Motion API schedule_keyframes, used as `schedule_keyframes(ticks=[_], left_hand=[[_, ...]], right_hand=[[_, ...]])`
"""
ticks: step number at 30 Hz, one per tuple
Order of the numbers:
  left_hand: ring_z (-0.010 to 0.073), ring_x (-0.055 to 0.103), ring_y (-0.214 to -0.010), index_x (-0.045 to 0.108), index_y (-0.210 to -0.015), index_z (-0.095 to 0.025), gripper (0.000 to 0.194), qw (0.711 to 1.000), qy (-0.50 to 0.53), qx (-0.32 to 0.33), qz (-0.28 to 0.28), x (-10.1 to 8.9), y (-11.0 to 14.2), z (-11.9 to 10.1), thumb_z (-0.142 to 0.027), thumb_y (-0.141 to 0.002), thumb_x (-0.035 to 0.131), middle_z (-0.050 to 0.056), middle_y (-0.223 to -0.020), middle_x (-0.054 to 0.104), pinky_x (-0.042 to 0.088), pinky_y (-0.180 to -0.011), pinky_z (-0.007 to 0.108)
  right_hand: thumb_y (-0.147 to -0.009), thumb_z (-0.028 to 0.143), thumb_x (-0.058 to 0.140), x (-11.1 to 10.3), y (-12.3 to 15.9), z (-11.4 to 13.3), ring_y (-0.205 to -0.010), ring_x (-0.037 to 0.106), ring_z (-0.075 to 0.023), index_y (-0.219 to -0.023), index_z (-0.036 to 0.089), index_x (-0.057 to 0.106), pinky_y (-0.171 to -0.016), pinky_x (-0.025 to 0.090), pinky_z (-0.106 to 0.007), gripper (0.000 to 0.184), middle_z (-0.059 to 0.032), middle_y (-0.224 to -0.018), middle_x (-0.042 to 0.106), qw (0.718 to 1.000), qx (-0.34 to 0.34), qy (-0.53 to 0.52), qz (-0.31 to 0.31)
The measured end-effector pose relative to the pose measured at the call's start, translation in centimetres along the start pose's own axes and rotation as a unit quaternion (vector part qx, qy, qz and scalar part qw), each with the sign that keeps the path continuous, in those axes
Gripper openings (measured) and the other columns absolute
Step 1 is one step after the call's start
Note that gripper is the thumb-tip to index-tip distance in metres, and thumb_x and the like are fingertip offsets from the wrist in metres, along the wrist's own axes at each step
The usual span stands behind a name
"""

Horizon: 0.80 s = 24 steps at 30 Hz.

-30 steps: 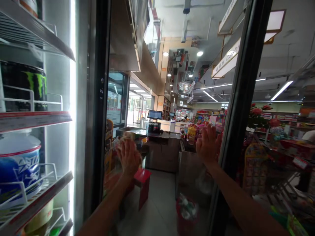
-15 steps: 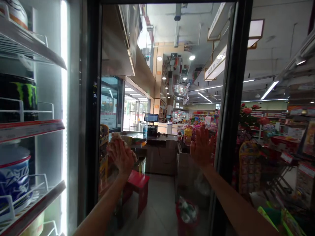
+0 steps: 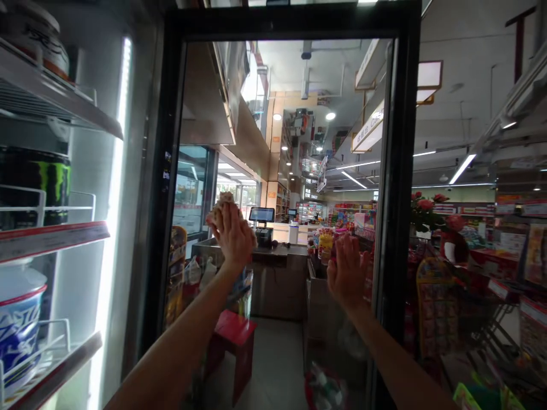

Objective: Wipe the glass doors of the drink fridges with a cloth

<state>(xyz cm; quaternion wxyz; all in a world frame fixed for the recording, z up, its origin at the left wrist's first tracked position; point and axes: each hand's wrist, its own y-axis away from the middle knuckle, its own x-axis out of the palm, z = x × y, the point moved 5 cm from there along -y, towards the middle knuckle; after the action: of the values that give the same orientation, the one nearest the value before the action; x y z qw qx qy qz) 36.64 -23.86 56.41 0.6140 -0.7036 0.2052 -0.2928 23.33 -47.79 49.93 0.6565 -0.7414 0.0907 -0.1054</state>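
A glass door [image 3: 282, 296] in a black frame stands in front of me. My left hand [image 3: 234, 236] presses a crumpled, light-coloured cloth [image 3: 226, 199] to the glass, left of the pane's middle. Cloth edges show past the fingertips and beside the little finger and thumb sides. Toward the right side of the same pane, my right hand [image 3: 347, 270] lies flat on the glass, fingers up and slightly apart, holding nothing.
At the left, lit cooler shelves [image 3: 55, 242] hold a black can [image 3: 38, 182] with a green mark and a blue tub [image 3: 21, 319]. Through the glass appear a red stool [image 3: 235, 330], a checkout counter [image 3: 277, 259] and a screen [image 3: 262, 214]. A snack rack [image 3: 436, 302] stands right.
My left hand has moved up and to the right across the glass with the cloth. My right hand stays at nearly the same spot on the pane. The view has tilted up slightly.
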Motion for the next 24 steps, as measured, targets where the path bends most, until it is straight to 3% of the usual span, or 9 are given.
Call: schedule_keyframes(ticks=[2,5,7,9,13,15,18,21,24], left_hand=[[0.0254,0.016,-0.138,0.026,-0.140,-0.016,0.052,0.998,0.015,0.063,0.020,1.0,-0.6,-4.1,-0.025,-0.089,0.036,0.010,-0.146,0.028,0.009,-0.112,0.052],[0.0182,0.023,-0.136,0.036,-0.134,-0.031,0.047,0.954,0.052,0.278,0.095,2.4,0.6,-11.6,-0.029,-0.087,0.042,-0.005,-0.143,0.036,0.012,-0.114,0.045],[0.0178,0.023,-0.136,0.037,-0.133,-0.032,0.046,0.926,0.064,0.352,0.116,2.7,0.8,-13.2,-0.029,-0.087,0.040,-0.006,-0.142,0.036,0.011,-0.114,0.046],[0.0193,0.022,-0.136,0.037,-0.134,-0.027,0.046,0.942,0.057,0.314,0.099,2.5,-0.8,-10.9,-0.027,-0.088,0.037,-0.001,-0.143,0.036,0.011,-0.114,0.048],[0.0291,0.019,-0.136,0.033,-0.136,-0.010,0.048,0.998,0.024,0.059,0.027,1.4,-5.6,-0.8,-0.025,-0.091,0.032,0.014,-0.143,0.034,0.013,-0.109,0.057],[0.0311,0.018,-0.136,0.031,-0.136,-0.006,0.049,1.000,0.007,-0.016,0.004,0.8,-5.9,1.5,-0.025,-0.091,0.031,0.018,-0.143,0.032,0.013,-0.108,0.059],[0.0290,0.016,-0.137,0.030,-0.137,-0.007,0.049,0.996,0.008,0.086,0.024,0.4,-2.9,-2.2,-0.023,-0.090,0.032,0.016,-0.144,0.031,0.012,-0.110,0.056],[0.0168,0.020,-0.137,0.035,-0.135,-0.028,0.047,0.944,0.044,0.315,0.091,0.5,3.3,-7.9,-0.030,-0.088,0.039,-0.001,-0.143,0.036,0.015,-0.114,0.041],[0.0185,0.021,-0.137,0.040,-0.132,-0.031,0.046,0.893,0.060,0.428,0.124,0.1,7.7,-6.3,-0.031,-0.086,0.043,-0.003,-0.142,0.038,0.013,-0.114,0.045]], right_hand=[[-0.087,0.026,0.040,0.0,0.0,0.0,-0.138,0.020,-0.0238,-0.143,0.020,0.017,-0.109,0.014,-0.053,0.061,-0.0129,-0.145,0.032,1.000,-0.003,0.002,-0.002],[-0.088,0.026,0.039,0.0,0.1,-0.1,-0.138,0.020,-0.0235,-0.144,0.020,0.014,-0.110,0.013,-0.052,0.062,-0.0128,-0.146,0.030,1.000,-0.010,0.005,-0.002],[-0.087,0.026,0.039,0.1,0.1,-0.2,-0.138,0.021,-0.0232,-0.144,0.020,0.014,-0.110,0.013,-0.052,0.062,-0.0123,-0.146,0.031,1.000,-0.011,0.005,0.005],[-0.087,0.025,0.039,0.2,0.1,-0.3,-0.138,0.020,-0.0229,-0.144,0.021,0.014,-0.110,0.012,-0.051,0.062,-0.0117,-0.146,0.031,1.000,-0.007,0.005,0.012],[-0.087,0.025,0.038,0.4,0.0,-0.2,-0.138,0.019,-0.0221,-0.144,0.021,0.013,-0.111,0.011,-0.050,0.062,-0.0105,-0.147,0.028,1.000,0.004,0.011,0.014],[-0.087,0.025,0.037,0.5,0.0,-0.1,-0.138,0.018,-0.0218,-0.144,0.022,0.011,-0.111,0.011,-0.050,0.063,-0.0089,-0.149,0.025,1.000,0.002,0.013,0.005],[-0.087,0.026,0.036,0.5,0.1,-0.1,-0.138,0.018,-0.0222,-0.144,0.023,0.010,-0.111,0.010,-0.052,0.063,-0.0086,-0.149,0.023,1.000,-0.006,0.018,-0.007],[-0.087,0.027,0.038,0.6,0.1,-0.3,-0.138,0.019,-0.0236,-0.144,0.021,0.016,-0.110,0.012,-0.051,0.061,-0.0106,-0.148,0.026,1.000,-0.004,0.017,0.012],[-0.086,0.027,0.040,0.5,0.1,-0.5,-0.138,0.020,-0.0245,-0.143,0.019,0.020,-0.110,0.014,-0.050,0.060,-0.0124,-0.147,0.028,0.999,-0.003,0.019,0.025]])
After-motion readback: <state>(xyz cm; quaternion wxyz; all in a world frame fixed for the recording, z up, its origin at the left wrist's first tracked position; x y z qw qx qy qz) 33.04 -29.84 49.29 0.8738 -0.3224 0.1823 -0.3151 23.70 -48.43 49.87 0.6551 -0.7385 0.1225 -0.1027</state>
